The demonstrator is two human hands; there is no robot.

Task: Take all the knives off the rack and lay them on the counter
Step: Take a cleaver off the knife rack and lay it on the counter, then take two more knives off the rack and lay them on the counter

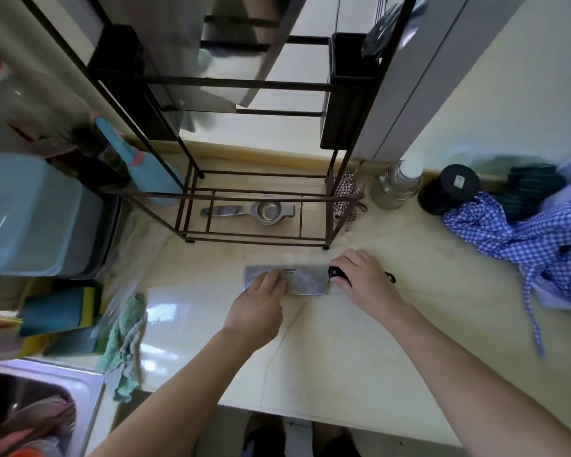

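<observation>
A steel cleaver [305, 281] with a black handle lies flat on the pale counter [343, 357], just in front of the dark metal rack [261, 192]. My right hand [365, 280] is wrapped around the black handle at the blade's right end. My left hand [261, 303] rests with its fingertips pressed on the left half of the blade. High in the rack, a second broad steel blade [231, 51] hangs, blurred.
A metal lemon squeezer [254, 211] lies under the rack. Right of it stand a steel jar [397, 186], a black jar [449, 189] and a blue checked cloth [521, 239]. A green rag [126, 344], sponges [60, 311] and the sink [40, 400] are at left.
</observation>
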